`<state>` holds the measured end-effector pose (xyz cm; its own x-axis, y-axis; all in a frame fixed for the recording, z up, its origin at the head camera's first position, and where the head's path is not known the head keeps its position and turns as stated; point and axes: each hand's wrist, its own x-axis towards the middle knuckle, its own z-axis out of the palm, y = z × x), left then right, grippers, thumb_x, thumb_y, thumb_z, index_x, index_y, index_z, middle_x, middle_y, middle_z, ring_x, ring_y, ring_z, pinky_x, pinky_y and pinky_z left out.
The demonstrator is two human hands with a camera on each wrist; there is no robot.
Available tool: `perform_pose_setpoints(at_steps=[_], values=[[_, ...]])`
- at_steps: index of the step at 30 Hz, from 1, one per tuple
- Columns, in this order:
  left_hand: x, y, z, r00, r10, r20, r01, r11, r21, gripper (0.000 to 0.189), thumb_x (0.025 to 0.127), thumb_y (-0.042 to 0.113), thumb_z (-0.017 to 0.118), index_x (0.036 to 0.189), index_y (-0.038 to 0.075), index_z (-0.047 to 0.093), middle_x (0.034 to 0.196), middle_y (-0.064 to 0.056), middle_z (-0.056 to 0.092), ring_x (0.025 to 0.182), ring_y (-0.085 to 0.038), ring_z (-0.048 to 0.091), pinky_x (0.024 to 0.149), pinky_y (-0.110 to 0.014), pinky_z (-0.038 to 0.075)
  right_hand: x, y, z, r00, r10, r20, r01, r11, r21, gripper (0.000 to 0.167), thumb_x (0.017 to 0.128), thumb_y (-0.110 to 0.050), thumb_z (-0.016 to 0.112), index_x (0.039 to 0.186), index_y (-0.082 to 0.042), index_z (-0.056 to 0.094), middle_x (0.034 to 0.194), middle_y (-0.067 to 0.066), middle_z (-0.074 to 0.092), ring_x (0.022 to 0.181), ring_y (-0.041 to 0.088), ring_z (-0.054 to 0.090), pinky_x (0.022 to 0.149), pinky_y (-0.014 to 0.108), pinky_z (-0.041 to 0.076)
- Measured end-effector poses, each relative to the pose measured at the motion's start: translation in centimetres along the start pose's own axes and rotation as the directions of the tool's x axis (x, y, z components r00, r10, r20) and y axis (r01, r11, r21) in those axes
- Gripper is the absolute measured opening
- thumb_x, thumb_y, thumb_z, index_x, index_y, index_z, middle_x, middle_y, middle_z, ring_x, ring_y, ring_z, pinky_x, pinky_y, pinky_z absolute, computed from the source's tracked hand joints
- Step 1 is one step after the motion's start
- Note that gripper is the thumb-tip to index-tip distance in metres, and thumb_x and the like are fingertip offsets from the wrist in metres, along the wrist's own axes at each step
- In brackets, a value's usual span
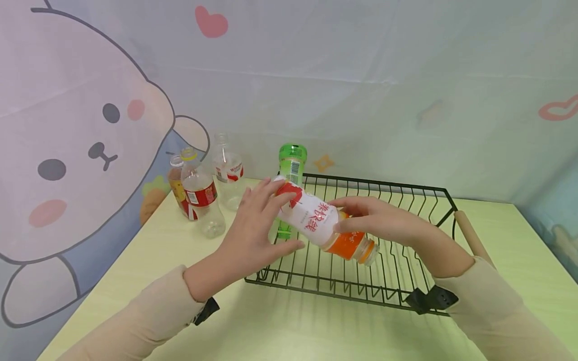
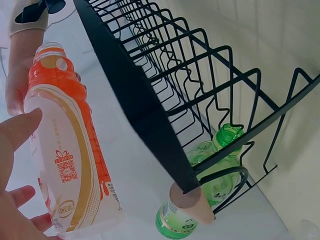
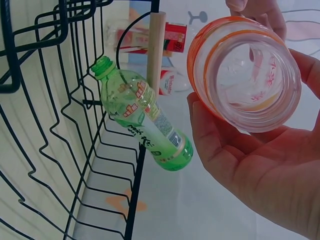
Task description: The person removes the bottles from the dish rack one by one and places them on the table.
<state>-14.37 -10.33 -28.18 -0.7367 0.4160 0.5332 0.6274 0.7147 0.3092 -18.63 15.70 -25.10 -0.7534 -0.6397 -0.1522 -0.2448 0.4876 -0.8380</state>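
The right hand grips a white-and-orange bottle, tilted neck downward above the black wire rack, while the left hand, fingers loosely extended, touches the bottle's base.

A pale yellow-green flat tabletop is carrying a black metal wire rack with a light wooden handle; left of it, three clear plastic bottles are standing close together, wearing a yellow-and-red label, a red label and a white-and-red label
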Motion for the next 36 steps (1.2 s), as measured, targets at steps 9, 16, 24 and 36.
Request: perform_pose_setpoints(at_steps=[9,16,24,36], values=[[-0.2,-0.2,0.5,1.000,0.002,0.012,-0.003,0.998,0.064,0.072,0.073,0.034,0.084,0.133,0.013,0.050,0.148,-0.011,0.036,0.142,-0.035,0.022,0.112,-0.065,0.011,0.2,0.3,0.3,1.000,0.006,0.011,-0.006,1.000,0.010,0.055,0.092,-0.026,0.058,0.141,-0.004,0.044,0.115,0.012,0.061,0.096,0.023,0.060,0.083,0.034,0.050],[-0.4,-0.2,0.7,0.999,-0.025,0.039,0.021,0.996,0.091,0.073,0.074,0.036,0.083,0.134,0.014,0.050,0.148,-0.009,0.036,0.142,-0.033,0.021,0.111,-0.068,0.009,0.4,0.4,0.5,1.000,0.018,0.023,-0.018,1.000,0.024,0.056,0.092,-0.027,0.057,0.142,-0.004,0.043,0.116,0.012,0.062,0.096,0.023,0.061,0.085,0.036,0.050],[-0.5,-0.2,1.1,0.997,-0.043,0.061,0.038,0.996,0.083,0.072,0.073,0.035,0.084,0.133,0.014,0.050,0.147,-0.010,0.038,0.143,-0.034,0.020,0.110,-0.068,0.005,0.6,0.5,0.5,0.999,0.038,0.033,-0.038,0.999,0.014,0.052,0.093,-0.029,0.057,0.139,-0.008,0.047,0.113,0.009,0.064,0.096,0.023,0.062,0.088,0.038,0.049],[-0.7,0.3,2.0,0.992,-0.032,0.121,0.018,0.994,0.111,0.069,0.074,0.040,0.082,0.132,0.018,0.052,0.143,-0.008,0.043,0.142,-0.031,0.025,0.109,-0.070,0.007,1.0,0.3,1.1,0.997,0.034,0.075,-0.034,0.999,0.000,0.053,0.093,-0.030,0.056,0.138,-0.003,0.048,0.110,0.010,0.065,0.089,0.022,0.064,0.081,0.035,0.052]])
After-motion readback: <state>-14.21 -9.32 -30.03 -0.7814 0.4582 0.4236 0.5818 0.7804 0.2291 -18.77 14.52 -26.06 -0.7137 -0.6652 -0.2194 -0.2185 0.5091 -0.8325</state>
